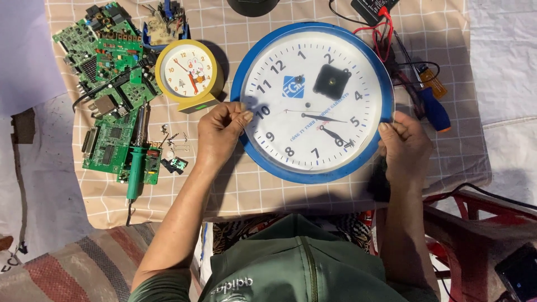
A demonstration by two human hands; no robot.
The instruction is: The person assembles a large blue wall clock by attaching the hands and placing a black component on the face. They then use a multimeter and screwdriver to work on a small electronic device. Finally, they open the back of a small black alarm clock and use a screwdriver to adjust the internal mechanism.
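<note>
A large round wall clock with a blue rim and white face lies on the checked cloth. A black square movement block and loose black hands lie on its face. My left hand grips the clock's left rim, fingers curled over the edge. On the opposite side, my right hand holds the rim at the lower right.
A small yellow alarm clock stands left of the big clock. Green circuit boards and a green soldering iron lie at the left. A blue and orange screwdriver and red and black wires sit at the right. A red frame is at lower right.
</note>
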